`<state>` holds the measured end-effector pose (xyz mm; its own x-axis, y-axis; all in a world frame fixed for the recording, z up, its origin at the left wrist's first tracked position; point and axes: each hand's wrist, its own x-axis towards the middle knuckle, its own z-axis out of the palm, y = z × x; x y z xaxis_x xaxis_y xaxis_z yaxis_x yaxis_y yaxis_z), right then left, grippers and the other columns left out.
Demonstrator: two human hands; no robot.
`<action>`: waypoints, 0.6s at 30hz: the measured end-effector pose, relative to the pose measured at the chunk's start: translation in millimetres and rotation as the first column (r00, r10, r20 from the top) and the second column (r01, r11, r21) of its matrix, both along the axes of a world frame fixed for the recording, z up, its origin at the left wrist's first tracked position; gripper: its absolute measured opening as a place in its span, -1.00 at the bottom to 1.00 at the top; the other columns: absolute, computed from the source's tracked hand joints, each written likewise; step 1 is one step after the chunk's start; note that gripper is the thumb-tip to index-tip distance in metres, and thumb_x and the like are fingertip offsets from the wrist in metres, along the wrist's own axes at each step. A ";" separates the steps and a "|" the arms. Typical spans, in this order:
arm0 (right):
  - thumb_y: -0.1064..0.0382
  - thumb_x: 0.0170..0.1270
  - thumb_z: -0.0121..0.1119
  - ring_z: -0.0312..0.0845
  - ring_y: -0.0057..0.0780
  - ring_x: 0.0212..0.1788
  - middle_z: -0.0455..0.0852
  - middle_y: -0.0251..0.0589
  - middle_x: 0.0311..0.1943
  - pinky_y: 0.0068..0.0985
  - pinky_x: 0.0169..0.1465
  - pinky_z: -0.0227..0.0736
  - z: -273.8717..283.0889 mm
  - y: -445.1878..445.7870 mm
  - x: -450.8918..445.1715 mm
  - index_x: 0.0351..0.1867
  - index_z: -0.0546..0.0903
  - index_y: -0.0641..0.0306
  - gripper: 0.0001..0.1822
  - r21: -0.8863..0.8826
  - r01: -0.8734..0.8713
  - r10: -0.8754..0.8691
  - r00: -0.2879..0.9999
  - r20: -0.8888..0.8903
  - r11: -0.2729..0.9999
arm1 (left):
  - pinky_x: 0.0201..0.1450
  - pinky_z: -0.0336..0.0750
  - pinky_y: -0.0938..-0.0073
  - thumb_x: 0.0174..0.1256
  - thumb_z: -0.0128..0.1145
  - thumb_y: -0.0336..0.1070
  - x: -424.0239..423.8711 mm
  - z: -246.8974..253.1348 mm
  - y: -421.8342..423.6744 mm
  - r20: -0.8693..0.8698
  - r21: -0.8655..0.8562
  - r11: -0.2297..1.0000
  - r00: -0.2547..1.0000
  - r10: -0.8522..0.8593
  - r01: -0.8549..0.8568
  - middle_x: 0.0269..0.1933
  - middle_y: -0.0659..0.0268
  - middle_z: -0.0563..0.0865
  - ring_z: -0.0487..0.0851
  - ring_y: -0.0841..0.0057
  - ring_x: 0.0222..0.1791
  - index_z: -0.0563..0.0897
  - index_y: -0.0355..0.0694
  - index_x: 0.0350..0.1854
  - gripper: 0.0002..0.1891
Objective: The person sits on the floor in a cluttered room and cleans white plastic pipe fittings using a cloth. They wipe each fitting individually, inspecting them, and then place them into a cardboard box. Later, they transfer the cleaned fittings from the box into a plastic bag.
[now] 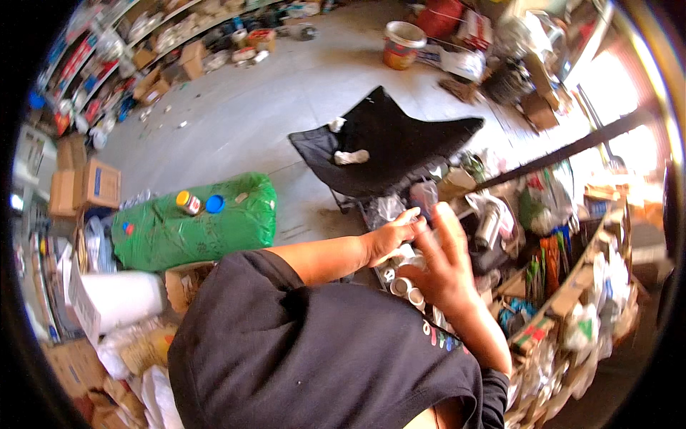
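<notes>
My left hand [392, 238] reaches in from the left with its fingers curled. A small pale thing shows by its fingertips, too hidden to name, and whether the hand holds it I cannot tell. Close beside it, my right hand [447, 263] is raised and blurred, its fingers spread apart, with no object seen in it. The fingertips of both hands overlap in the view. Beneath them lie white plastic pipe fittings [401, 286]. Just beyond are a clear plastic bag [390, 206] and a black cloth chair [391, 145] with white gloves [351, 157] on it.
To the left lies a large green wrapped bale [193, 236] carrying a yellow-capped jar [188, 202] and a blue lid [215, 204]. Cluttered wooden shelving [568, 289] stands at right. Cardboard boxes [99, 182] are stacked far left. A bucket [403, 45] stands on the grey floor [236, 118].
</notes>
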<state>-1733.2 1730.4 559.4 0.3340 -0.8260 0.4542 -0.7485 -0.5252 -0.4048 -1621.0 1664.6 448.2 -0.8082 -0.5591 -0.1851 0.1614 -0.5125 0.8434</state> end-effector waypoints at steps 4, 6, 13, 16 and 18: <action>0.05 -0.43 0.40 0.06 -0.09 0.26 0.24 -0.08 0.18 -0.04 0.25 -0.10 -50.7 -66.6 53.2 0.08 0.37 0.03 -0.16 0.054 -0.358 0.361 0.901 -0.241 0.932 | 0.10 0.28 0.18 0.01 -0.14 0.41 60.6 12.2 -50.3 -0.398 0.746 0.641 0.893 0.212 0.181 0.01 0.11 0.46 0.41 0.29 0.03 0.29 -0.09 0.14 -0.24; 0.07 -0.34 0.36 0.04 -0.18 0.28 0.26 -0.14 0.18 -0.06 0.26 -0.11 -73.6 -94.2 52.6 0.14 0.30 -0.04 -0.16 0.077 -0.300 0.300 0.828 -0.475 0.951 | 0.14 0.24 0.16 0.03 -0.18 0.41 107.2 34.7 -53.1 -0.452 0.682 0.730 0.807 0.379 0.039 0.08 0.09 0.43 0.37 0.28 0.10 0.28 -0.14 0.17 -0.21; 0.08 -0.06 0.22 0.43 -0.22 0.00 0.51 -0.09 -0.03 -0.41 0.03 0.34 -115.0 -169.6 63.9 0.10 0.35 0.23 -0.36 0.526 -0.372 0.535 0.822 -0.196 0.764 | -0.35 0.43 0.48 0.21 -0.10 0.10 265.0 27.6 -51.8 -0.087 0.546 0.467 0.507 0.857 -0.696 -0.29 0.29 0.64 0.57 0.47 -0.41 0.46 -0.17 0.00 -0.52; 0.09 -0.01 0.18 0.44 -0.22 -0.02 0.54 -0.11 -0.07 -0.42 0.02 0.34 -107.1 -207.8 108.5 0.02 0.43 0.25 -0.47 0.569 -0.506 0.637 0.770 -0.041 0.649 | -0.48 0.33 0.59 0.21 -0.03 -0.08 318.1 -2.7 -67.4 0.119 0.568 0.099 0.201 0.972 -0.817 -0.51 0.45 0.55 0.47 0.61 -0.55 0.54 -0.13 -0.37 -0.77; 0.08 0.00 0.17 0.44 -0.21 -0.03 0.53 -0.11 -0.07 -0.41 0.01 0.34 -88.0 -240.4 143.8 0.03 0.43 0.23 -0.47 0.637 -0.453 0.666 0.734 -0.131 0.624 | -0.48 0.33 0.59 0.20 -0.02 -0.09 340.0 -9.3 -82.6 0.099 0.625 0.119 0.230 0.968 -0.772 -0.52 0.45 0.55 0.47 0.61 -0.55 0.54 -0.14 -0.38 -0.77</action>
<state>-1589.4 1490.0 471.4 0.8487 -0.4788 -0.2245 -0.5168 -0.6610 -0.5440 -1281.0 1582.1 438.9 0.1357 -0.8084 -0.5728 0.9328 -0.0906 0.3489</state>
